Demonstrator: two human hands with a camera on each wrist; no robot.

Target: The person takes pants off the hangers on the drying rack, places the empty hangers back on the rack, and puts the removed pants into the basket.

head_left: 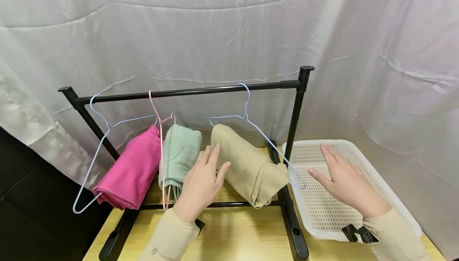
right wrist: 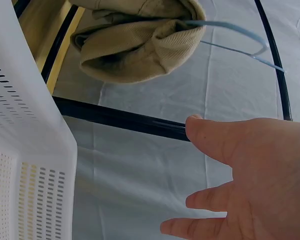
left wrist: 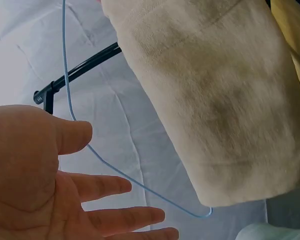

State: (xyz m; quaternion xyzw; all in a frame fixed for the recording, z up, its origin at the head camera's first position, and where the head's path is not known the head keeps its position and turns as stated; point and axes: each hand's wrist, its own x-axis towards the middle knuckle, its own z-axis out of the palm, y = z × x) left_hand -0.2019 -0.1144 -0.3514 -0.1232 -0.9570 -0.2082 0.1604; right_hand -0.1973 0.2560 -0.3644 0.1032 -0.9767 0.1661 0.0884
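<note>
My left hand (head_left: 202, 183) has its fingers straight and holds nothing, between the green folded trousers (head_left: 180, 153) and the beige folded trousers (head_left: 247, 165). The beige pair hangs over a blue hanger (head_left: 263, 133), also seen in the left wrist view beside the left hand (left wrist: 35, 175). Over the white basket (head_left: 385, 191) hovers my right hand (head_left: 349, 183), fingers extended and nothing in it. A pink hanger (head_left: 162, 145) carries the green pair. On the left, a magenta folded garment (head_left: 134, 169) hangs on another blue hanger (head_left: 102, 137).
A black rack (head_left: 201, 91) stands on the wooden table (head_left: 247, 229), its right foot (head_left: 295, 229) close beside the basket. A pale curtain (head_left: 215, 34) covers the back. Dark material (head_left: 32, 197) lies at the left.
</note>
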